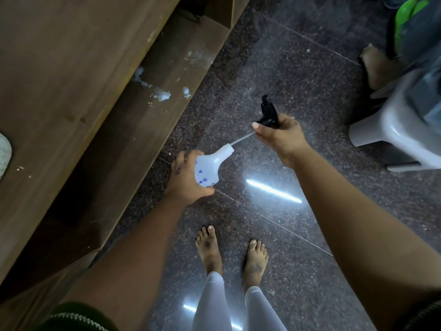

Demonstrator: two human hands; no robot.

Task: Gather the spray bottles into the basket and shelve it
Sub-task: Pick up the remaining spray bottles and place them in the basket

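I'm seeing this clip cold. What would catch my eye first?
At centre, a white spray bottle in the left hand, its black trigger head pulled off in the right hand, dip tube still in the neck. White crumbs litter the wooden shelf, left.

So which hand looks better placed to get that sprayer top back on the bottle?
The right hand. It already holds the black sprayer head, whose tube points into the neck of the white bottle. The left hand is busy steadying that bottle.
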